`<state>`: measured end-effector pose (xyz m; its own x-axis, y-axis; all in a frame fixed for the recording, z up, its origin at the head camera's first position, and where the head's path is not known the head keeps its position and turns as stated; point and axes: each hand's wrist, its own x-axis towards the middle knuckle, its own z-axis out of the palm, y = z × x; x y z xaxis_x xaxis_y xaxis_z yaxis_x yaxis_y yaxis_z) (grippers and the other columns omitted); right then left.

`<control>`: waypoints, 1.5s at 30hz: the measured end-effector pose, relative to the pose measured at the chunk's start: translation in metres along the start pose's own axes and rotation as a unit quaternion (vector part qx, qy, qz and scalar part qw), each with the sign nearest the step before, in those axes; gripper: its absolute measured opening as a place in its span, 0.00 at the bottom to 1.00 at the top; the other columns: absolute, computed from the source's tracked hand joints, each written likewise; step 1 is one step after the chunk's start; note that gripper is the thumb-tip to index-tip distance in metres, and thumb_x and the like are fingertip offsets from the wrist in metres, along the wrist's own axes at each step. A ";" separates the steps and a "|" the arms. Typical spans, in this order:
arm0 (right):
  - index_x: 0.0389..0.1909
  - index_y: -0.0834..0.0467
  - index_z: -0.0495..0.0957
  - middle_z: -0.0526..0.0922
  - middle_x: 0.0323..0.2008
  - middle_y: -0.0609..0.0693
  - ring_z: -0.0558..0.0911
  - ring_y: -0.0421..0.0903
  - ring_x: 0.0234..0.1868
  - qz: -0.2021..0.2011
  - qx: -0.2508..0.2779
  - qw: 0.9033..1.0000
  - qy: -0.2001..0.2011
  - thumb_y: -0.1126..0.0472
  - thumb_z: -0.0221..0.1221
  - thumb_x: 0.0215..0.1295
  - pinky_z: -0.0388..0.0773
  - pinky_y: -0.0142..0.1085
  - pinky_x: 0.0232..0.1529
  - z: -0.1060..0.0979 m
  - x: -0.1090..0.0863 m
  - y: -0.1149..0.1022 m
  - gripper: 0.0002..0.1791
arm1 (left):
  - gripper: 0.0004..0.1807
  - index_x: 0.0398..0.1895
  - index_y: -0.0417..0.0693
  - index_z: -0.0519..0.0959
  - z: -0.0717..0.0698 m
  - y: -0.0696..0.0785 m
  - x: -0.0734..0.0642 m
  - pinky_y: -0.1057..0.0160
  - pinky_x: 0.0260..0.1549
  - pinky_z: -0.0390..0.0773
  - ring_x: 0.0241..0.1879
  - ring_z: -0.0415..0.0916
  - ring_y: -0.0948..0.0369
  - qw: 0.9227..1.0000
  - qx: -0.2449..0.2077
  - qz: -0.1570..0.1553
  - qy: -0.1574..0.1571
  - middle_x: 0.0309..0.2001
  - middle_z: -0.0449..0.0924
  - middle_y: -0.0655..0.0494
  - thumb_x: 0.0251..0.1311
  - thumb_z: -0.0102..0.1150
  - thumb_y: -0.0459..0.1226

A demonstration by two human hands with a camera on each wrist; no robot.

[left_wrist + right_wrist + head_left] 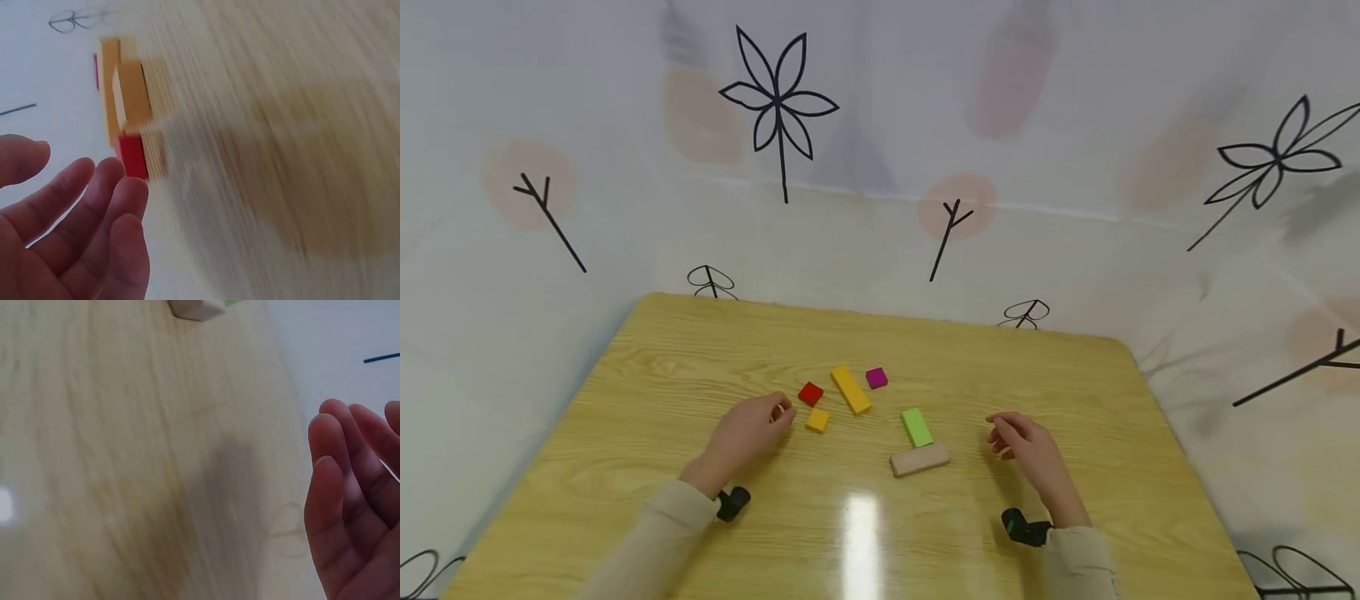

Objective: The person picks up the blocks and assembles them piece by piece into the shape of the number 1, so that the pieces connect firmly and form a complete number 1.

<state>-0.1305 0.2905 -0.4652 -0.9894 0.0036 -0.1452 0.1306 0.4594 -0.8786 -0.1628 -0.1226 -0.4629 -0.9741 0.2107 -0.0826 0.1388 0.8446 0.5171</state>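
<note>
My left hand [751,435] hovers over the table's left half with loosely bent fingers and nothing in it. Just right of it lie a red block [810,393] and a small orange block [817,420]. Behind these is a long orange block [851,390], with a purple block [876,378] beside its far end. In the left wrist view, the fingertips [128,194] overlap the red block's edge. My right hand [1028,448], also holding nothing, is relaxed to the right of a green block [917,427] and a bare-wood block [920,460], which lie end to side.
All the blocks lie on a wood-grain table [1000,375] with rounded far corners. A white cloth [865,242] printed with flowers and twigs hangs behind and around it. Black wrist cameras are strapped under the left wrist [733,503] and right wrist [1024,528].
</note>
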 end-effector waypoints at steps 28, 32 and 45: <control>0.41 0.61 0.74 0.79 0.28 0.57 0.76 0.48 0.19 0.099 0.086 0.989 -0.070 0.46 0.48 0.64 0.64 0.31 0.15 0.031 0.025 0.023 0.21 | 0.15 0.47 0.50 0.74 0.084 0.066 0.001 0.61 0.31 0.69 0.31 0.69 0.64 0.980 -0.188 -0.004 0.071 0.35 0.71 0.61 0.59 0.52 0.45; 0.42 0.59 0.75 0.78 0.29 0.57 0.77 0.48 0.20 0.087 0.084 0.990 -0.075 0.46 0.48 0.64 0.63 0.31 0.15 0.034 0.028 0.020 0.21 | 0.22 0.55 0.48 0.69 0.086 0.073 0.005 0.63 0.25 0.67 0.26 0.67 0.64 0.987 -0.156 0.002 0.046 0.32 0.68 0.61 0.59 0.51 0.46; 0.49 0.61 0.72 0.78 0.29 0.57 0.77 0.47 0.21 0.061 0.078 0.986 -0.136 0.44 0.50 0.61 0.63 0.30 0.16 0.042 0.043 0.013 0.26 | 0.33 0.66 0.61 0.56 0.089 0.079 0.016 0.63 0.15 0.62 0.22 0.62 0.61 1.000 -0.007 0.002 0.007 0.35 0.64 0.52 0.58 0.50 0.52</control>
<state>-0.1684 0.2597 -0.5022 -0.9146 -0.1977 -0.3526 0.2773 0.3278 -0.9031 -0.1515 -0.0089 -0.4994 -0.9759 0.2070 -0.0689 0.1403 0.8373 0.5285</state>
